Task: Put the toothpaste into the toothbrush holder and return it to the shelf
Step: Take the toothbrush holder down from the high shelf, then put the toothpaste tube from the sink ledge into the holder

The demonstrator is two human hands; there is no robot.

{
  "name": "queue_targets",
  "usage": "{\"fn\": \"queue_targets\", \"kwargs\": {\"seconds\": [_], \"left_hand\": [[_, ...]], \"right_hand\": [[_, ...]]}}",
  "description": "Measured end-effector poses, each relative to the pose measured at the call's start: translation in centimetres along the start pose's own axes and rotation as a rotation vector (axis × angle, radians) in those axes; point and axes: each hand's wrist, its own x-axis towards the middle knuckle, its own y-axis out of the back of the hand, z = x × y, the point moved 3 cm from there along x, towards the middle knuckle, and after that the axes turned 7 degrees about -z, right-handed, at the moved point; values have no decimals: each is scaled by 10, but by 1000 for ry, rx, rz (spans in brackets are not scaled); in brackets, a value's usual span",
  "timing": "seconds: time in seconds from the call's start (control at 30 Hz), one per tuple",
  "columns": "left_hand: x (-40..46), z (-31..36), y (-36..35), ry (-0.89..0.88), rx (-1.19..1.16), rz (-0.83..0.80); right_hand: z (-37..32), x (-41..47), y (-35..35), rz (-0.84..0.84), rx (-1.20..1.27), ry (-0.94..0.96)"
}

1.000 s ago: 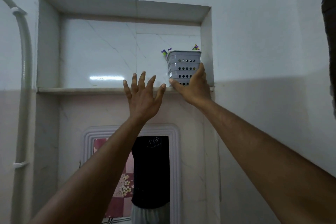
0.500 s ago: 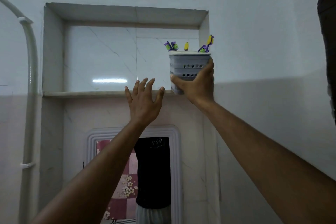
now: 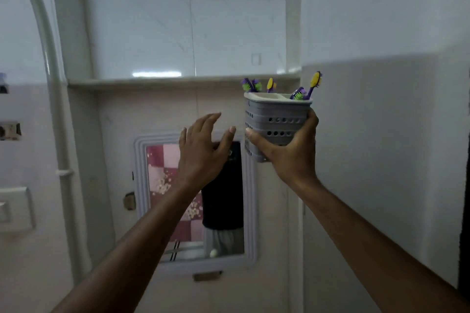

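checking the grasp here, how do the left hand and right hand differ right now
The right hand is closed around the grey perforated plastic toothbrush holder; the left hand is open and holds nothing. The right hand cups the holder from below and the side, while the left hand's fingers spread beside it, not touching it. Both are raised below the marble shelf.

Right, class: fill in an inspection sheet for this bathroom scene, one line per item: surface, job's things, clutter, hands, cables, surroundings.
Surface: shelf in the wall niche, nothing seen on it.
Job's things: grey toothbrush holder held upright below shelf level, toothbrushes sticking out; toothpaste not seen.
Clutter: nothing seen.
Hands: right hand has its grip around the holder; left hand open, apart from the holder.
Cables: nothing seen.
Surroundings: mirror below the shelf, white pipe at left.
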Motion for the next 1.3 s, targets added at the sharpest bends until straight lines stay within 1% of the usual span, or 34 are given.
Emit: {"fn": "queue_targets", "kwargs": {"seconds": [0.13, 0.23, 0.33, 0.6, 0.83, 1.0, 1.1, 1.2, 1.3], "left_hand": [[-64, -21, -15, 42, -46, -69], [-122, -43, -34, 97, -56, -160], [-182, -57, -48, 200, -113, -223], [-335, -100, -88, 450, -132, -412], [-443, -150, -111, 656, -172, -528], [-506, -178, -119, 748, -155, -565], [-545, -201, -126, 849, -123, -672], [-571, -215, -129, 841, -37, -762], [-588, -228, -131, 803, 81, -841]], "right_hand": [[37, -68, 0, -53, 15, -109], [67, -123, 0, -95, -15, -206], [92, -175, 1, -142, -52, -306], [141, -314, 4, -347, -249, -581], [196, -421, 13, -462, -341, -850], [218, -475, 18, -523, -430, -970], [235, -495, 16, -553, -489, -1020], [248, -505, 15, -531, -496, -1006], [260, -510, 10, -502, -456, -1037]]}}
